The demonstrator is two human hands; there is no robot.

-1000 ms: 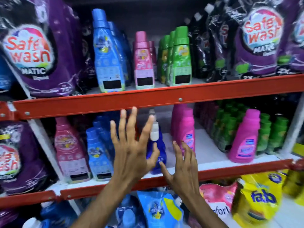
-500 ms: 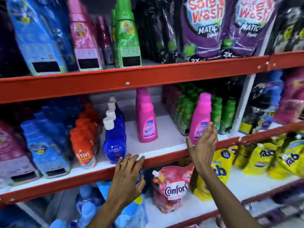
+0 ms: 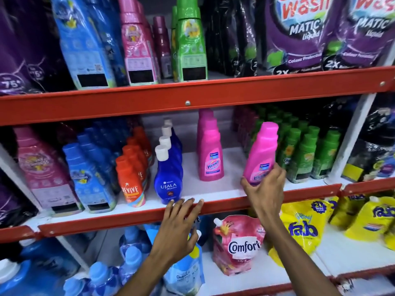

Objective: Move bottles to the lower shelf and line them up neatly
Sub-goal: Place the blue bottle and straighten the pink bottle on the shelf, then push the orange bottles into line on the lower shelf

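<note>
My right hand (image 3: 264,189) grips the lower part of a pink Vanish bottle (image 3: 261,150), which tilts left over the front of the middle shelf (image 3: 213,189). A row of pink Vanish bottles (image 3: 210,150) stands upright to its left, apart from it. My left hand (image 3: 177,227) rests with fingers spread on the red front rail (image 3: 119,218) of that shelf, just below a blue Ujala bottle (image 3: 168,178) that heads a row of the same bottles. The left hand holds nothing.
Orange Revive bottles (image 3: 130,178), blue bottles (image 3: 89,176) and a pink bottle (image 3: 42,174) fill the shelf's left. Green bottles (image 3: 303,154) crowd the right. Pouches of Comfort (image 3: 237,244) and yellow fab (image 3: 303,227) lie on the shelf below. The top shelf holds tall bottles and purple pouches.
My right hand has closed on the pink bottle near the green ones and tipped it left. My left hand rose a little onto the red rail.
</note>
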